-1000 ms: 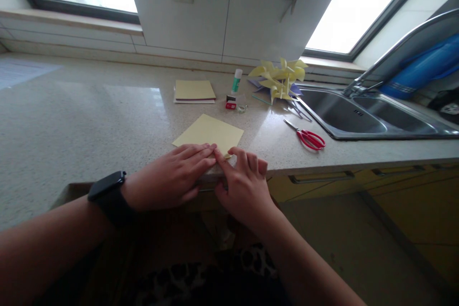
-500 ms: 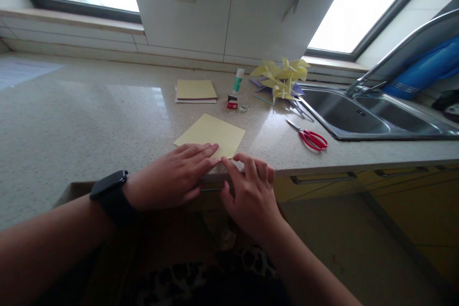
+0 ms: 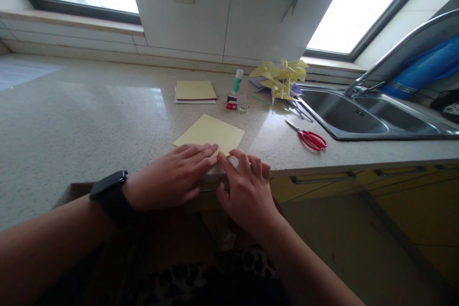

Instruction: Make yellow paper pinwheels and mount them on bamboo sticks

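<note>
A pale yellow sheet of paper (image 3: 212,131) lies on the counter near its front edge, one corner pointing away from me. My left hand (image 3: 177,172) rests flat on the sheet's near left part, fingers stretched out and close together. Beside it, my right hand (image 3: 247,184) touches the paper's near edge with the index fingertip. Its other fingers are bent and apart, and the thumb hangs below the counter edge. Both hands cover the near side of the sheet, so any fold there is hidden.
Behind the sheet sit a stack of paper (image 3: 195,91), a glue stick (image 3: 237,80) and a small red and black box (image 3: 231,102). Yellow paper pinwheels (image 3: 283,79) lie beside the sink (image 3: 344,114). Red-handled scissors (image 3: 311,139) lie to the right on the counter (image 3: 107,119).
My right hand has slid slightly left along the paper's near edge, toward my left hand. The left hand and the sheet have stayed in place.
</note>
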`<state>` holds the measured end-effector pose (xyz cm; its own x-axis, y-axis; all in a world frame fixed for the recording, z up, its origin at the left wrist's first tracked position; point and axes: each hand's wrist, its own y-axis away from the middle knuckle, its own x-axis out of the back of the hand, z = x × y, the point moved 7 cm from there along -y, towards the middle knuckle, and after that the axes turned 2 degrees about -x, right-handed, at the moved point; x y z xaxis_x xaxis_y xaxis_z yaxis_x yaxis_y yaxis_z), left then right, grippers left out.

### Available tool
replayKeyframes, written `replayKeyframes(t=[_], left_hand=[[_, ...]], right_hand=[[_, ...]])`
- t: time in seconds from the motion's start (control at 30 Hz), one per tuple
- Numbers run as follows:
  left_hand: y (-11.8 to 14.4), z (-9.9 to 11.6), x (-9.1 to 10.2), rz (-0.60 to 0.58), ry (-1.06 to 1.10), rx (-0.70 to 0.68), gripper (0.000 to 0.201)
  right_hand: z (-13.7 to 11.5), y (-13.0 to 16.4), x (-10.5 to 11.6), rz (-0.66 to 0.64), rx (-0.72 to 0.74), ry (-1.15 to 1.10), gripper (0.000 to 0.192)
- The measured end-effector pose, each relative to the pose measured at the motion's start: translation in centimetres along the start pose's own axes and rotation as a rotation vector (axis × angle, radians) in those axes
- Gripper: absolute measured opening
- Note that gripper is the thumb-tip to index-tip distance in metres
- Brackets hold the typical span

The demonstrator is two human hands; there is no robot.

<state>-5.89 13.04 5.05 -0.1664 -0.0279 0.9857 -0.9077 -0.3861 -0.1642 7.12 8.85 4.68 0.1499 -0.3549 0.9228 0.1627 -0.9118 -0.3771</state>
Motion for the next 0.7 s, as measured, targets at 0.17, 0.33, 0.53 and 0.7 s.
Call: replayKeyframes(t=[0.17,0.33,0.53,0.7], left_hand=[[-0.1,0.1,0.0,0.010,0.001,-0.015,0.064],[0.1,-0.1,0.0,-0.008,0.019,0.015,0.063],[0.2,-0.2,0.1,0.003,0.037,0.020,0.060],[0.1,-0.2,0.0,0.007,0.035,0.020,0.061]], right_hand=[[0.0,-0.4,-0.6,-0.018,0.008,-0.010,0.065],[0.2,0.6,-0.3,0.007,-0.003,-0.039,0.054],[0.5,2.4,0.6,0.052,-0.018,-0.049,0.044],[0.3,2.6,0.8,0.080,-0.015,-0.036,0.041]])
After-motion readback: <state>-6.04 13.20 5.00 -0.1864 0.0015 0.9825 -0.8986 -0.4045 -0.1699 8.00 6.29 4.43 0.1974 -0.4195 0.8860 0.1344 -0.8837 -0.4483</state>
